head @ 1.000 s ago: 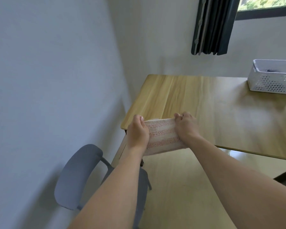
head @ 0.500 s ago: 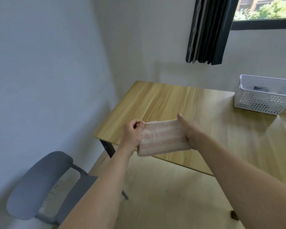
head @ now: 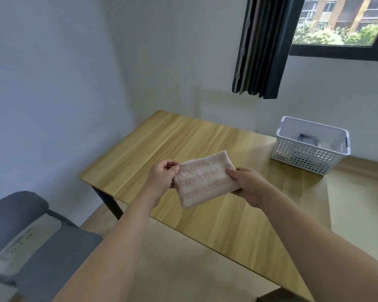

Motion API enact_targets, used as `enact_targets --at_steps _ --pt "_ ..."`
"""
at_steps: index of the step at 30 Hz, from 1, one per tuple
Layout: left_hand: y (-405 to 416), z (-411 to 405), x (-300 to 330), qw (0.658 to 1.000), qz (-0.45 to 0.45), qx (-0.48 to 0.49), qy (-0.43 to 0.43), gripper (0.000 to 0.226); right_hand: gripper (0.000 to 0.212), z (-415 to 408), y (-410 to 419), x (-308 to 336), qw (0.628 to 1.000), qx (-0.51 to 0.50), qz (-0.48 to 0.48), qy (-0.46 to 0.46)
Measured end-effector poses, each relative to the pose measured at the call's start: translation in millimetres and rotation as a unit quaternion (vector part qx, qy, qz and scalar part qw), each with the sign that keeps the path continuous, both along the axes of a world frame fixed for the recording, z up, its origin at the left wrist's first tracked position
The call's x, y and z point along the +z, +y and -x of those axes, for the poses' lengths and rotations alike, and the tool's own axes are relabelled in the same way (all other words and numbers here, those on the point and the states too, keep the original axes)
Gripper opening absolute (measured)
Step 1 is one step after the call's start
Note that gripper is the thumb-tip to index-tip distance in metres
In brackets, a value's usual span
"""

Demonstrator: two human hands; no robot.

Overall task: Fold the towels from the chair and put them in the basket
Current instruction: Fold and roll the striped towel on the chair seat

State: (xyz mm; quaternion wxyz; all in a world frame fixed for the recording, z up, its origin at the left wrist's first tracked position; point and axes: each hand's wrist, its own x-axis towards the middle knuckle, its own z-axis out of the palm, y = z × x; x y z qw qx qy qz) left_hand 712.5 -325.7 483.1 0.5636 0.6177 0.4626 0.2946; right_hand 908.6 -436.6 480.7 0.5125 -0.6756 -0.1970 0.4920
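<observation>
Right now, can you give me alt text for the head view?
Both hands, left and right, hold a folded pink striped towel above a wooden table. A white basket stands at the table's far right, a grey chair at lower left.

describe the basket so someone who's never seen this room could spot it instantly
Start at the wooden table under the window. The basket stands at its far right, near the wall and right of the dark curtain. It is the only white plastic thing there: rectangular, open-topped, its walls dotted with round holes and something dark lying inside, apart from the pink striped towel held over the table.
</observation>
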Motion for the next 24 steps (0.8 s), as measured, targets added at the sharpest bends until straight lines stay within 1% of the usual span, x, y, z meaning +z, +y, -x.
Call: enact_targets --at_steps 5,8,10,14,16,20,24 --pt "-31.5 -67.2 -11.3 0.999 0.011 -0.048 0.014 0.011 0.023 -68.0 -31.4 -8.2 0.995 -0.04 0.005 -0.087" --pt "-42.0 -106.9 -21.2 0.995 0.012 -0.097 0.028 0.009 0.027 -107.1 -54.4 -18.9 0.989 -0.063 0.01 -0.136" --pt "-52.1 -136.5 -28.0 0.992 0.014 -0.117 0.036 0.007 0.028 -135.6 -70.1 -25.7 0.986 -0.076 0.016 -0.151" --pt "-77.7 -197.1 -37.5 0.99 0.002 -0.127 0.056 0.008 0.025 -200.7 -89.8 -39.6 0.985 -0.076 0.014 -0.151" --pt "-89.1 -225.7 -37.9 0.992 -0.009 -0.114 0.058 0.008 0.029 -232.4 -92.2 -45.8 0.986 -0.062 0.011 -0.157" --pt "-111.0 -278.1 -32.4 0.997 -0.017 -0.055 0.06 0.009 0.035 -286.7 -98.8 -46.9 0.983 -0.034 -0.009 -0.18" --pt "-125.5 -322.6 -30.3 0.997 -0.015 -0.03 0.07 0.008 0.029 -334.0 -102.0 -43.2 0.981 -0.007 -0.002 -0.194"
